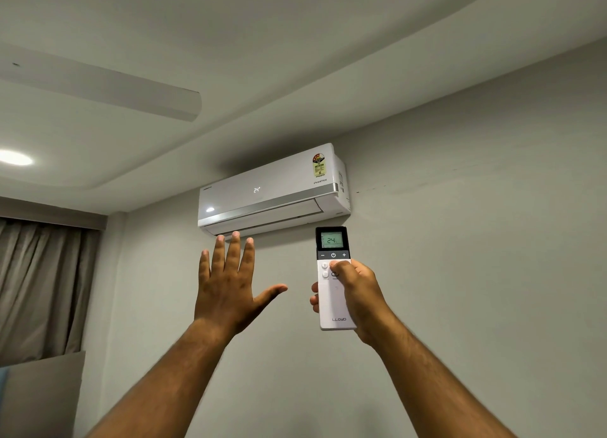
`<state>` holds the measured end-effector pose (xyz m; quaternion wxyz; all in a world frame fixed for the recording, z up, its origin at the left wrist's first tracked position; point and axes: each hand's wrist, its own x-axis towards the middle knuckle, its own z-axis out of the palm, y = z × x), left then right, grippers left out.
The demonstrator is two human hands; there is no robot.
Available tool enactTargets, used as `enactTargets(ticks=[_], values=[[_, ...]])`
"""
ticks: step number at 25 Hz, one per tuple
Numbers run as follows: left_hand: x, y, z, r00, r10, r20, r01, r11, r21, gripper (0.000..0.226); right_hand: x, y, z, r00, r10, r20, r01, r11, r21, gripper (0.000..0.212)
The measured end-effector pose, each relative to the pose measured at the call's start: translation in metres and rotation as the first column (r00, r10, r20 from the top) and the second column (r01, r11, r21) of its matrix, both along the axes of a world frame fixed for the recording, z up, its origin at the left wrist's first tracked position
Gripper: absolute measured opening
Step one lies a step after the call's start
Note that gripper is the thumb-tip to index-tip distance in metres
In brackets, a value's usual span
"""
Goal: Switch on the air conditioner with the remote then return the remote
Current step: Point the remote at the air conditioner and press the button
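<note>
Facing the wall-mounted air conditioner [272,191], whose display reads 24, the remote [333,293] is clasped in the right grip [356,298]; the left grip [230,283] is spread open, empty.

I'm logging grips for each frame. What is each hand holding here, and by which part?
The right hand holds the remote around its lower body, thumb on the buttons. The left hand is open and holds nothing.

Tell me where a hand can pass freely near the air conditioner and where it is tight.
Free: the bare wall right of the remote, and the wall below the curtain-side corner, left of the left hand. Tight: the gap between the raised left hand and the right hand holding the remote, just under the air conditioner.
</note>
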<state>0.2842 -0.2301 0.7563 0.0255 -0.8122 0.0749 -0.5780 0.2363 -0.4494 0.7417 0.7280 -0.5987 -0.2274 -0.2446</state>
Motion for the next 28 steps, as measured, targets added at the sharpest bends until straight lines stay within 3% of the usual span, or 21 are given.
enactTargets(ticks=[28], values=[[0.006,0.012,-0.002,1.000,-0.017,0.014,0.017,1.000,-0.013,0.111,0.006,0.010,-0.002,0.999,-0.041,0.013,0.042,0.996,-0.075,0.019]])
